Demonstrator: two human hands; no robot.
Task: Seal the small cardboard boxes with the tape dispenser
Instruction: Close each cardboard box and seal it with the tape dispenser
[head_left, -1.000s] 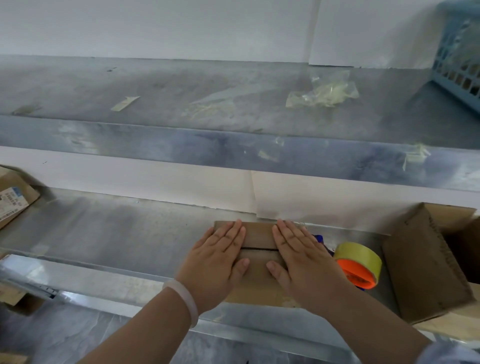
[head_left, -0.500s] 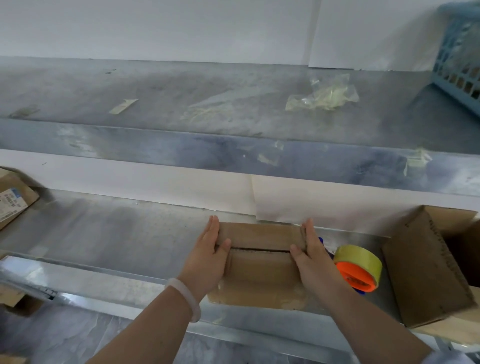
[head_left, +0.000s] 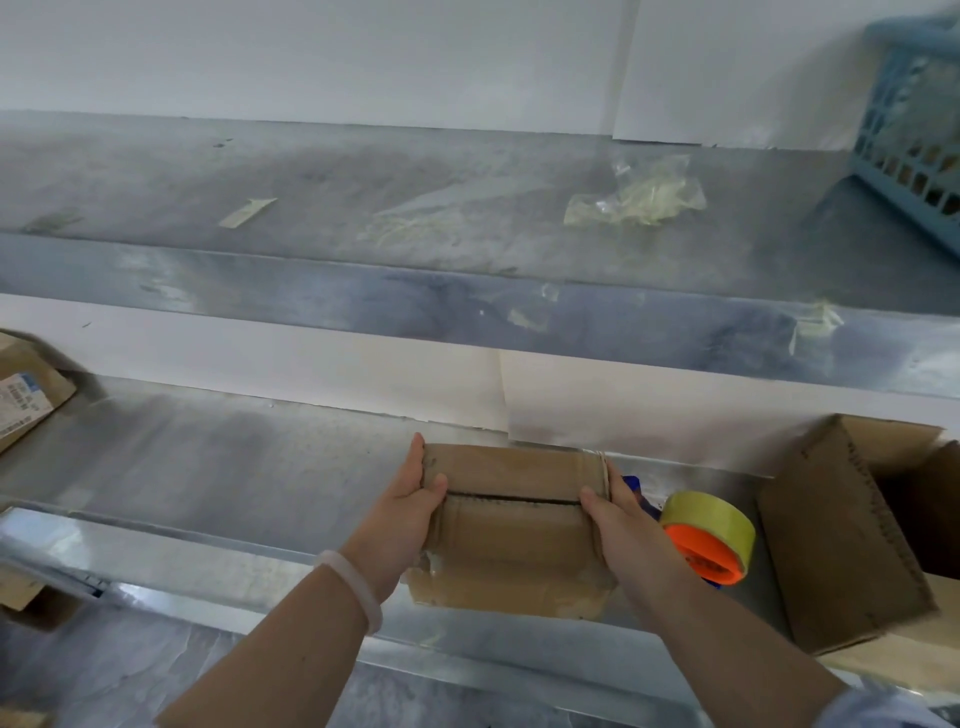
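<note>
While facing the lower shelf (head_left: 208, 467), with a labelled carton (head_left: 26, 400) at far left, grips the left end of the box (head_left: 511, 525) with the left hand (head_left: 402, 519), thumb on top by the untaped flap seam. Clasps the right end likewise with the right hand (head_left: 628, 530), box resting near the shelf's front edge. Has the tape dispenser (head_left: 709, 538) lying just right of that hand, beside an open carton (head_left: 841, 530).
</note>
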